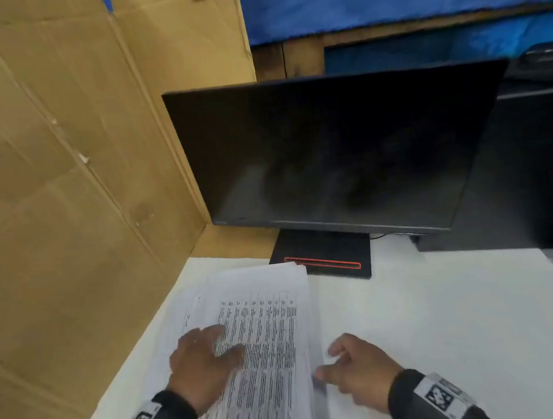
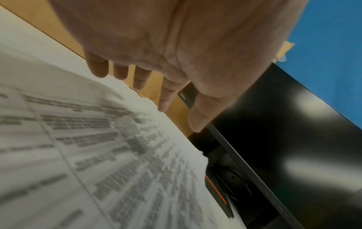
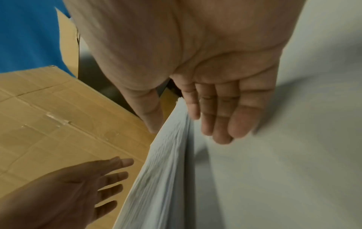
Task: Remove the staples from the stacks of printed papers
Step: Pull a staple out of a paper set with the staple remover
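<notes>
A thick stack of printed papers [image 1: 266, 341] lies on the white table [image 1: 446, 321], with its far end near the monitor stand. My left hand [image 1: 212, 351] hovers palm down over the stack's left half, fingers spread and straight. The left wrist view shows that hand [image 2: 156, 62] just above the blurred printed page [image 2: 98, 155], holding nothing. My right hand [image 1: 344, 363] is at the stack's right edge. In the right wrist view its fingers [image 3: 219, 120] are straight beside the sheet edges [image 3: 162, 170], and the thumb reaches over them. I can see neither a staple nor a staple remover.
A dark monitor [image 1: 331, 155] stands behind the papers on a black base with a red stripe [image 1: 322, 262]. A cardboard wall [image 1: 56, 165] closes the left side. A black box [image 1: 522, 174] sits at the right rear. Bare white table lies to the right of the stack.
</notes>
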Demonstrator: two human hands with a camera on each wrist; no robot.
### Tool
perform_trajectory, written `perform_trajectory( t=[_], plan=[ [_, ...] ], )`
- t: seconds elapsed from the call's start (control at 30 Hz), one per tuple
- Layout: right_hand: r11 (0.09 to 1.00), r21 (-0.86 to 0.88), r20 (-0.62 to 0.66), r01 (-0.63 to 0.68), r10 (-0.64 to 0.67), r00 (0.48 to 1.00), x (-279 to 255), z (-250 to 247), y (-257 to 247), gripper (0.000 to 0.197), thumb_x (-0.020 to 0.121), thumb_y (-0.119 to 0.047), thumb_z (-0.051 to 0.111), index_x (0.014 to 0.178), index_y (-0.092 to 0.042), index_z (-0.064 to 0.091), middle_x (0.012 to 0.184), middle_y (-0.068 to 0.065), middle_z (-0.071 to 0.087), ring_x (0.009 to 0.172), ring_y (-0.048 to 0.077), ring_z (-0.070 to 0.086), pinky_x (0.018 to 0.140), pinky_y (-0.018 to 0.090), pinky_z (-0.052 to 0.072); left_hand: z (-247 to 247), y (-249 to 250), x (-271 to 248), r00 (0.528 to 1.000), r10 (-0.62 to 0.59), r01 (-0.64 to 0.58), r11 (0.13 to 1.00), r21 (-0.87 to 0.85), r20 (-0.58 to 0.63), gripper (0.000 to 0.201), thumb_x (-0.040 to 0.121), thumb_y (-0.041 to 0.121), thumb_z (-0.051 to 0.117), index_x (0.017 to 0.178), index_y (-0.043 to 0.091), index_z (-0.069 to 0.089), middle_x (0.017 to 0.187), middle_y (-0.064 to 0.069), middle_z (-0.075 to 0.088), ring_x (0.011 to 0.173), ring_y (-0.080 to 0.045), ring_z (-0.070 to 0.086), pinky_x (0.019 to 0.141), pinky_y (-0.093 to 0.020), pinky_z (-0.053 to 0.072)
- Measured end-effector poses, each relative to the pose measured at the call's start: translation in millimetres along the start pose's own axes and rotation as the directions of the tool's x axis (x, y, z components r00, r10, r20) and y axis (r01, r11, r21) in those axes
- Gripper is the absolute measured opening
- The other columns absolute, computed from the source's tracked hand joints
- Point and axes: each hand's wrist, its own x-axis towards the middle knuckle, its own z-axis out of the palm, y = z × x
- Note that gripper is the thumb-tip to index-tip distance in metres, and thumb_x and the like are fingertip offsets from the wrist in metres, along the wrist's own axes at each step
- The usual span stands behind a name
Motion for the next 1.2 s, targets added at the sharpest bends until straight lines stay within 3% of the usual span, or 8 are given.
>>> perform_trajectory(
  t=[0.1, 0.23, 0.33, 0.5, 0.7, 0.87, 1.03, 1.2],
  plan=[
    [1.0, -0.009, -0.036, 0.019, -0.02, 0.999, 15.0, 27.0, -5.7, 0.08, 0.057, -0.07, 0.075, 0.116, -0.024, 0.048, 0.112, 0.001, 0.064, 0.085, 0.018, 0.058, 0.066, 0.025, 0.043, -8.4, -31.3, 9.3, 0.997, 0.006, 0.008, 0.986, -0.168, 0.08, 0.073, 0.081, 0.05, 0.076, 0.143, 0.021, 0.052, 0.152, -0.002, 0.051, 0.137, -0.019, 0.05, 0.115, -0.036, 0.039],
    [0.988, -0.074, -0.083, 0.137, -0.143, 0.986, 7.4, 34.2, -16.9, 0.041, 0.078, -0.044, 0.081, 0.076, -0.018, 0.05, 0.078, 0.0, 0.059, 0.067, 0.016, 0.055, 0.059, 0.025, 0.042, -14.1, -57.4, 8.8, 0.999, 0.014, -0.012, 0.998, -0.065, 0.033, 0.082, 0.087, 0.04, 0.078, 0.154, 0.018, 0.036, 0.15, -0.006, 0.05, 0.131, -0.02, 0.053, 0.107, -0.031, 0.041],
    [0.976, -0.152, -0.107, 0.157, -0.174, 0.979, -0.4, 39.5, -19.6, 0.033, 0.083, -0.03, 0.079, 0.071, -0.018, 0.05, 0.072, -0.003, 0.059, 0.062, 0.011, 0.055, 0.053, 0.022, 0.042, -22.1, -55.1, 8.5, 1.0, 0.012, -0.013, 0.992, -0.124, -0.011, 0.095, 0.082, 0.039, 0.08, 0.158, 0.017, 0.028, 0.14, -0.009, 0.055, 0.12, -0.023, 0.058, 0.095, -0.032, 0.045],
    [0.949, -0.293, -0.218, 0.115, -0.183, 0.958, -12.0, 44.5, -10.1, 0.027, 0.092, -0.017, 0.062, 0.077, -0.021, 0.04, 0.081, -0.005, 0.048, 0.068, 0.008, 0.046, 0.053, 0.019, 0.034, -26.7, -51.3, -4.9, 0.999, 0.046, -0.043, 0.986, -0.161, 0.014, 0.066, 0.093, 0.037, 0.071, 0.149, 0.015, 0.045, 0.15, -0.011, 0.053, 0.132, -0.023, 0.053, 0.11, -0.032, 0.039],
    [0.962, -0.045, -0.505, 0.268, -0.253, 0.825, -59.8, 24.0, 18.6, 0.02, 0.09, -0.001, 0.05, 0.079, -0.014, 0.041, 0.075, 0.0, 0.051, 0.06, 0.015, 0.046, 0.053, 0.025, 0.036, -15.0, -40.5, -49.9, 0.98, 0.2, -0.199, 0.969, -0.145, -0.001, 0.072, 0.091, 0.04, 0.072, 0.152, 0.019, 0.04, 0.136, -0.003, 0.051, 0.119, -0.018, 0.054, 0.099, -0.031, 0.046],
    [0.878, 0.153, -0.588, 0.453, -0.288, 0.756, -119.5, -18.4, 43.8, 0.006, 0.093, -0.008, 0.058, 0.094, -0.003, 0.054, 0.083, 0.005, 0.077, 0.078, 0.036, 0.072, 0.078, 0.049, 0.058, 6.7, 6.4, -89.4, 0.979, 0.202, -0.164, 0.84, -0.517, 0.018, 0.088, 0.092, 0.044, 0.072, 0.16, 0.022, 0.021, 0.143, -0.004, 0.058, 0.125, -0.026, 0.059, 0.109, -0.039, 0.046],
    [0.843, 0.194, -0.512, 0.502, -0.349, 0.785, -167.4, -41.1, 75.1, 0.008, 0.095, -0.012, 0.062, 0.093, -0.007, 0.056, 0.086, 0.009, 0.077, 0.079, 0.023, 0.075, 0.077, 0.038, 0.057, 36.0, 52.4, -129.8, 0.964, 0.262, -0.073, 0.407, -0.91, 0.04, 0.028, 0.104, 0.006, 0.05, 0.128, 0.001, 0.063, 0.118, -0.02, 0.075, 0.11, -0.038, 0.072, 0.097, -0.048, 0.054],
    [0.932, -0.168, -0.475, 0.321, -0.362, 0.802, -178.1, -81.1, 122.1, 0.021, 0.08, -0.054, 0.074, 0.081, -0.036, 0.063, 0.091, -0.007, 0.069, 0.084, 0.007, 0.062, 0.08, 0.026, 0.046, 63.8, 47.3, -154.1, 0.98, 0.196, -0.086, 0.484, -0.871, 0.012, 0.029, 0.104, 0.0, 0.046, 0.116, 0.005, 0.071, 0.107, -0.024, 0.077, 0.103, -0.045, 0.072, 0.097, -0.061, 0.054]
  ],
)
